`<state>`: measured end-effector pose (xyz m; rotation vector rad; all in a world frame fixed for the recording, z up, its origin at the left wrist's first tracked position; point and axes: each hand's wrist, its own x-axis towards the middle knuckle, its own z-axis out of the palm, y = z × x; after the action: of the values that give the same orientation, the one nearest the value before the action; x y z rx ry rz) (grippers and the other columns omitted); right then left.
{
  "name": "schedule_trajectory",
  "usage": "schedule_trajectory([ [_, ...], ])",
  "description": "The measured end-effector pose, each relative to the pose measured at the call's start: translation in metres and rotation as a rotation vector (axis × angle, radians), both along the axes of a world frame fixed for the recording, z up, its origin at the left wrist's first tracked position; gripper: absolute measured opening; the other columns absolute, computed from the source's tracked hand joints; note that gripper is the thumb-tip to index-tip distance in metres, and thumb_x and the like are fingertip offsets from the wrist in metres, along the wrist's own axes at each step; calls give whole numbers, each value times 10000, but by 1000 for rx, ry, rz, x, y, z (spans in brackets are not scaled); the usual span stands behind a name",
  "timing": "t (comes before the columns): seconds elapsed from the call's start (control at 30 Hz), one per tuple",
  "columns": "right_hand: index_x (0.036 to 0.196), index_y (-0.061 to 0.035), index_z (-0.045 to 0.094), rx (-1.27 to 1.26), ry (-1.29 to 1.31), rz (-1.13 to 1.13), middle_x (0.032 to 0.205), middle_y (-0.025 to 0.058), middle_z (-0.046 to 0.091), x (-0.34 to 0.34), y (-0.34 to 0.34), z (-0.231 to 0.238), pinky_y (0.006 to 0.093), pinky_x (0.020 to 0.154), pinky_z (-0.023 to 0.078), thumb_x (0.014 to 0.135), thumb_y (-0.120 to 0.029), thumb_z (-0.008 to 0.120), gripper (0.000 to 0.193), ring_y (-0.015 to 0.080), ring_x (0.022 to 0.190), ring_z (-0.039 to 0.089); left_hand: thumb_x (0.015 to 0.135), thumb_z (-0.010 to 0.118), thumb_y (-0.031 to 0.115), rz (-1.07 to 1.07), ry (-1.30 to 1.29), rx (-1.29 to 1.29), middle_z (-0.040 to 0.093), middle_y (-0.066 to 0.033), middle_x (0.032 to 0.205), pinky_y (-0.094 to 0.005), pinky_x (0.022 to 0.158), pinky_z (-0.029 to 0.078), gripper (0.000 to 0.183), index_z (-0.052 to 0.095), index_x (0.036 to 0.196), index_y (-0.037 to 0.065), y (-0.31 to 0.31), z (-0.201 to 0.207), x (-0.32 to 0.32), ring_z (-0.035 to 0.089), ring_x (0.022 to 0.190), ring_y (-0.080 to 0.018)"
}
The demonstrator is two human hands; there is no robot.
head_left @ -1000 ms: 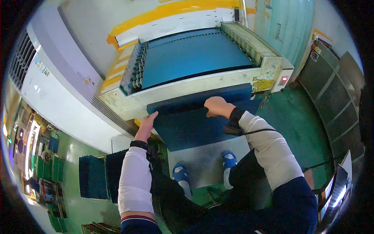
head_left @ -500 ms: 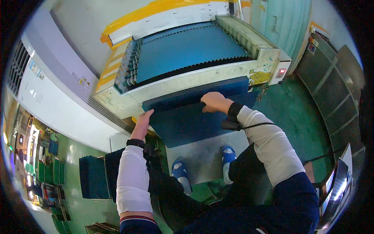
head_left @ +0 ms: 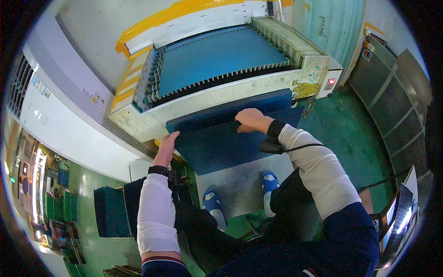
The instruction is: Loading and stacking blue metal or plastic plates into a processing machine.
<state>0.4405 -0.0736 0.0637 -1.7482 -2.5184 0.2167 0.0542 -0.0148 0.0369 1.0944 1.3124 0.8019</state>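
— While we go from left to right, what sits at the far left?

— Low on the left, on the green floor (head_left: 350,138), stands a stack of dark blue ridged sheets (head_left: 110,211), well apart from both hands.

— And the left hand?

— The left hand (head_left: 167,144) reaches up from a white sleeve with a black wrist strap. Its fingers curl over the left edge of a large dark blue flat sheet with a thick front edge (head_left: 221,138), so it is closed on that edge in a light grip.

— Where does that sheet lie?

— It spans the gap between the two hands, held out in front of the person's body. Its far long edge rests against the front wall of the cream-coloured metal machine with a blue belt bed and rows of rollers (head_left: 217,64); its near part hangs over a pale grey mat (head_left: 240,180) on the floor, above two blue and white shoes.

— And the right hand?

— The right hand (head_left: 250,121) lies on top of the sheet, near its upper edge and right of its middle. The fingers are bent down onto the surface; whether they hook over the edge I cannot tell. A black band with a cable sits at that wrist.

— Further right?

— A small red display panel (head_left: 330,84) on the machine's corner, then dark grey wall panels (head_left: 392,111).
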Motion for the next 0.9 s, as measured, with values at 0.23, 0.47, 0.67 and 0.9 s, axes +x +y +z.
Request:
schedule_trajectory([
  [0.23, 721, -81, 733, 42, 0, -7, 718, 108, 715, 3, -4, -4, 478, 700, 572, 773, -316, 766, 243, 331, 777, 724, 906, 708, 336, 7, 41, 1, 722, -47, 1119, -435, 886, 463, 431, 664, 1218, 41, -7, 4, 8, 659, 1013, -210],
  [0.47, 900, -94, 753, -106, -49, -34, 879, 130, 729, -6, -3, 7, 480, 802, 558, 789, -348, 782, 279, 349, 910, 707, 919, 694, 337, 18, 34, 9, 720, -50, 1059, -348, 786, 500, 404, 672, 1172, 22, -2, -3, -1, 666, 926, -181],
  [0.67, 984, -72, 750, -45, -55, 0, 970, 152, 733, -6, -2, 7, 489, 844, 555, 786, -355, 793, 348, 372, 968, 697, 950, 684, 245, -136, 194, 255, 720, -93, 1163, -375, 880, 542, 353, 659, 1194, -8, 0, 1, -7, 690, 1027, -231],
  [0.9, 758, -43, 722, 78, 76, -8, 756, 207, 680, 5, -1, 7, 529, 624, 527, 646, -181, 719, 178, 412, 728, 676, 787, 770, -22, -481, 534, 571, 677, -195, 1279, -363, 996, 517, 666, 539, 1411, 19, 17, -13, -21, 668, 1161, -290],
])
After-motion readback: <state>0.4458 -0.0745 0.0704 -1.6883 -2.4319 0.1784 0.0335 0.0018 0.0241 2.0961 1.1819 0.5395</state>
